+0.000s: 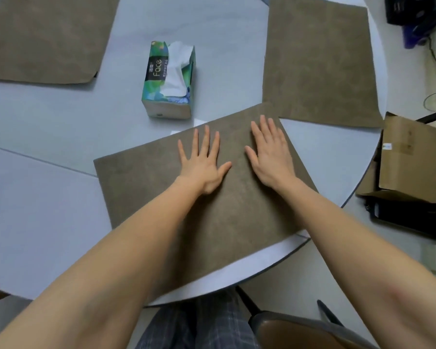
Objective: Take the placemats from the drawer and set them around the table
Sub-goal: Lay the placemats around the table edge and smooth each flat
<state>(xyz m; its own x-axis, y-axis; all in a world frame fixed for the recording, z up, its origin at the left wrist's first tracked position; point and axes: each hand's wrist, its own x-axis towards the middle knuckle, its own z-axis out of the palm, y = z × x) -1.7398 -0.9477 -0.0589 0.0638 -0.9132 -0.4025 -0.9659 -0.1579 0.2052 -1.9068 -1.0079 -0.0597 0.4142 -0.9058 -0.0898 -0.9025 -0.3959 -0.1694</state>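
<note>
Head view: both hands, left hand [203, 167] and right hand [271, 157], press flat-fingered on placemat [212, 215], forearms hiding its near edge

Bare table [61, 137] left of the tissue box [168, 80], the lone upright obstacle between the placemats [317, 59].

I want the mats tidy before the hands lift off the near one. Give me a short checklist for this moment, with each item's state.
1. Left hand and right hand flat on the near brown suede-like placemat: ok.
2. Near placemat lying flat, no curl: ok.
3. Near placemat within the round pale grey table edge: ok.
4. Near placemat apart from the right brown placemat: not ok, its far corner meets or overlaps it.
5. Green tissue box off every mat: ok.
6. Far-left brown placemat fully on the table: cannot tell, cropped.
</note>
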